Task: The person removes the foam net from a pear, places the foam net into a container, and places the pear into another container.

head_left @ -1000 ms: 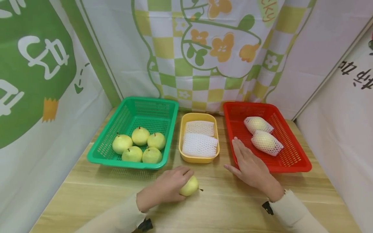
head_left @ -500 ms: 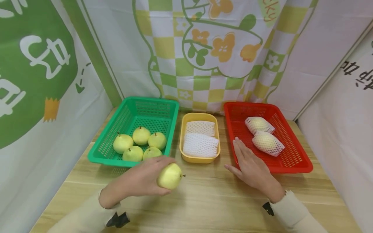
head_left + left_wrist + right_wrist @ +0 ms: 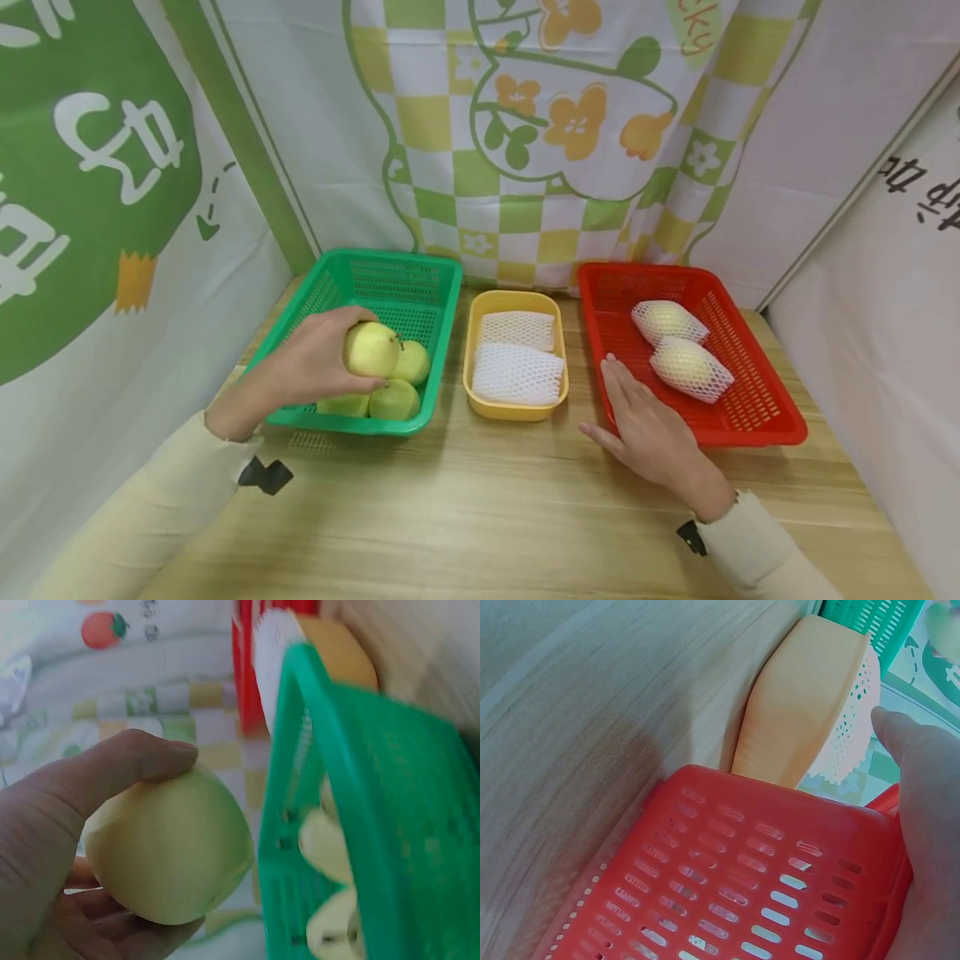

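Observation:
My left hand (image 3: 315, 354) grips a yellow-green pear (image 3: 372, 350) above the green basket (image 3: 442, 333). In the left wrist view, the thumb and fingers curl round the pear (image 3: 172, 844) beside the basket's rim. More bare pears (image 3: 394, 400) lie below it in the basket, some hidden by the hand. My right hand (image 3: 648, 429), its fingers straight, rests on the front left rim of the red basket (image 3: 757, 350). Inside that basket are two pears in white foam nets, a rear one (image 3: 669, 322) and a front one (image 3: 690, 367).
Between the baskets stands a yellow tub (image 3: 517, 412) holding white foam net sleeves (image 3: 517, 373). A wooden table (image 3: 480, 517) bears all of them. Printed cloth (image 3: 555, 225) hangs behind, and white panels (image 3: 885, 333) flank the table.
The left hand has lifted the pear off the table and carried it left and back, from in front of the yellow tub to over the green basket. The right hand has stayed put.

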Tool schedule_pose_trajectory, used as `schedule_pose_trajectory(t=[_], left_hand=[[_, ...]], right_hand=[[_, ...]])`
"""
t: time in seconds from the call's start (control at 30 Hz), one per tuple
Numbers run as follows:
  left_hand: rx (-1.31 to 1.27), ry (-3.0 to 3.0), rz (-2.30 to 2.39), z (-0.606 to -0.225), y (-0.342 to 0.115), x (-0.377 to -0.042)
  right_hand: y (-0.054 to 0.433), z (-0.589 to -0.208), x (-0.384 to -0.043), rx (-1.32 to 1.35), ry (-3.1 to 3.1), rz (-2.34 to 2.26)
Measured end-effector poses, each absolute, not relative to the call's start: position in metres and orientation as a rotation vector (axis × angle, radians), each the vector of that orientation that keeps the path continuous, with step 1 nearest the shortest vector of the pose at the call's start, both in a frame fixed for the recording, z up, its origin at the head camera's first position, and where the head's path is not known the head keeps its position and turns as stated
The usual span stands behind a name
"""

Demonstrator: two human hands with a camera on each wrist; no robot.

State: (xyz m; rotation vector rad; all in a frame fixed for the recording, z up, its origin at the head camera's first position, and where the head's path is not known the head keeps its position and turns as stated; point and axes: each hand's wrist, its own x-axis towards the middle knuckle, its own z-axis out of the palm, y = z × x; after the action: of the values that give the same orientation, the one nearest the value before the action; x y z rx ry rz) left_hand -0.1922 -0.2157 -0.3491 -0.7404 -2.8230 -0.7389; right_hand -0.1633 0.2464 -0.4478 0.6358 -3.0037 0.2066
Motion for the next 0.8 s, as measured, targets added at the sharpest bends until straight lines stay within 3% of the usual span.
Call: schedule_pose_trajectory(t=[0.37,0.8], left_hand=[[-0.563,-2.980,-0.642,-0.345,-0.266,-0.277],[-0.449,-3.224,-0.454,-0.363,-0.278,-0.325]], right_hand=[[0.247,-0.448,-0.163,0.629,-2.996,0.217],[0.247,-0.447,-0.163,0.628,-3.003,0.232]])
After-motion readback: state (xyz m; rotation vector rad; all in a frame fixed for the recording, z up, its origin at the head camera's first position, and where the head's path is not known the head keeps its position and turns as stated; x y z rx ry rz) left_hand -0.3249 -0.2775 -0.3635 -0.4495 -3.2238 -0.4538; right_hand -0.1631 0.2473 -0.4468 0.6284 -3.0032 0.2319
